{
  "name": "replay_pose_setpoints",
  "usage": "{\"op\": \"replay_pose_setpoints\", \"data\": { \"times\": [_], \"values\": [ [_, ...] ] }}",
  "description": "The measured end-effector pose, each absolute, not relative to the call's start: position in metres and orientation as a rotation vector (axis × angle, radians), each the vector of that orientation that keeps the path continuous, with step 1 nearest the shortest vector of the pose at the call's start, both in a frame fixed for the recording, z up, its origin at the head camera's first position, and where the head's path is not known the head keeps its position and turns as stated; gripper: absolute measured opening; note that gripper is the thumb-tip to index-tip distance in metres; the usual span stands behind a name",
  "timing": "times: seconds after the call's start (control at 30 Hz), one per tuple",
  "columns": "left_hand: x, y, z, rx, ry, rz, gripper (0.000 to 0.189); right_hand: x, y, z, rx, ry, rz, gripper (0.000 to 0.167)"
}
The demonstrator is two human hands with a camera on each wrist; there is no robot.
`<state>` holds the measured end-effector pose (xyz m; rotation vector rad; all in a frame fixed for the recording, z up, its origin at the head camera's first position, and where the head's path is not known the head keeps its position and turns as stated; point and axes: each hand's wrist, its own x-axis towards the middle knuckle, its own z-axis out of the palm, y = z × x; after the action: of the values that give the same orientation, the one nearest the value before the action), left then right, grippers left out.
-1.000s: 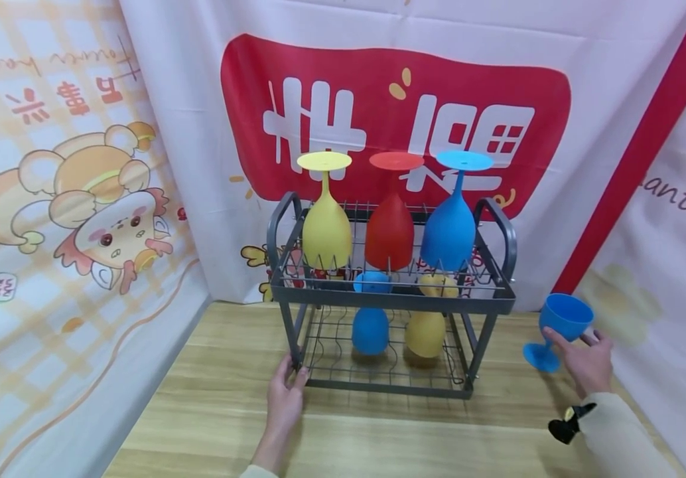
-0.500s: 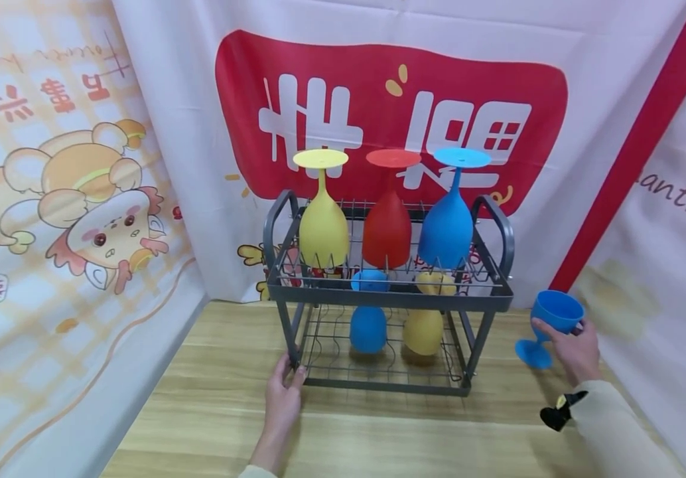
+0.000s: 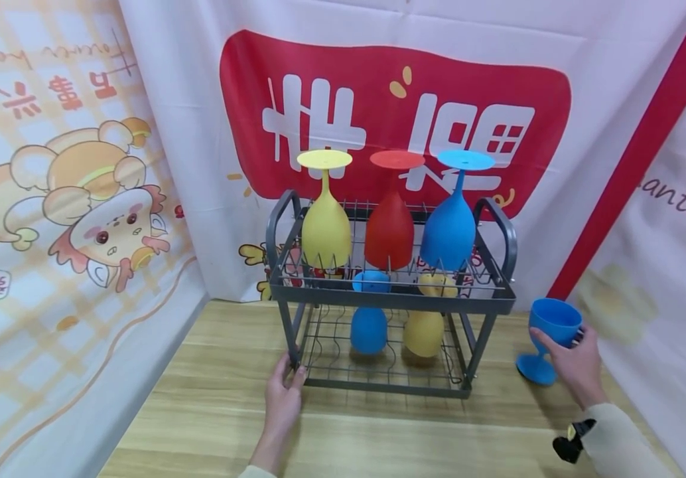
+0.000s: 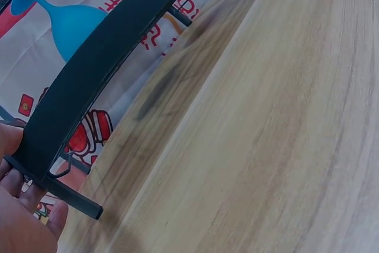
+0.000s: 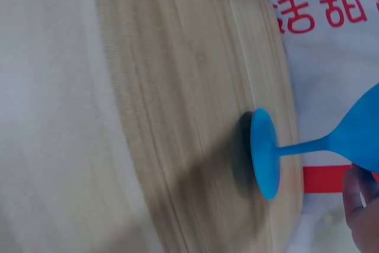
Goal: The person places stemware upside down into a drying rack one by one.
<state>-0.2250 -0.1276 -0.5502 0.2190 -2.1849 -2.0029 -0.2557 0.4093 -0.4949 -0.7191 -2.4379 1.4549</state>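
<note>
My right hand (image 3: 578,365) grips a blue plastic goblet (image 3: 558,322) by its bowl, right of the rack. The goblet stands nearly upright, mouth up; its foot (image 5: 265,153) is at the tabletop, and I cannot tell if it touches. My left hand (image 3: 283,398) holds the lower front-left corner of a dark two-tier wire rack (image 3: 391,301), thumb and fingers around the frame. Upside down on the top tier are a yellow goblet (image 3: 326,232), a red goblet (image 3: 389,232) and a blue one. The lower tier bears another blue goblet (image 3: 369,330) and a yellow one, also inverted.
The rack stands on a wood-grain table (image 3: 379,438). A printed cloth (image 3: 188,99) hangs behind it, with more cloth at the left and right sides. The right-hand cloth (image 3: 677,279) comes close to the right hand.
The right hand has moved slightly left, then lowered the blue goblet towards the tabletop, and the goblet is more upright. The left hand keeps its hold on the rack.
</note>
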Motion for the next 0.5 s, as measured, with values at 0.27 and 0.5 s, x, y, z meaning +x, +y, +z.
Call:
{"op": "replay_pose_setpoints", "data": {
  "times": [0.27,0.5],
  "values": [
    [-0.224,-0.128,-0.552,0.226,-2.186,-2.012,0.052,-0.230,0.393,-0.491,-0.654,-2.389,1.495,0.112],
    [-0.223,-0.128,-0.550,0.217,-2.171,-2.037,0.052,-0.205,0.378,-0.485,-0.594,-2.370,1.531,0.107]
  ]
}}
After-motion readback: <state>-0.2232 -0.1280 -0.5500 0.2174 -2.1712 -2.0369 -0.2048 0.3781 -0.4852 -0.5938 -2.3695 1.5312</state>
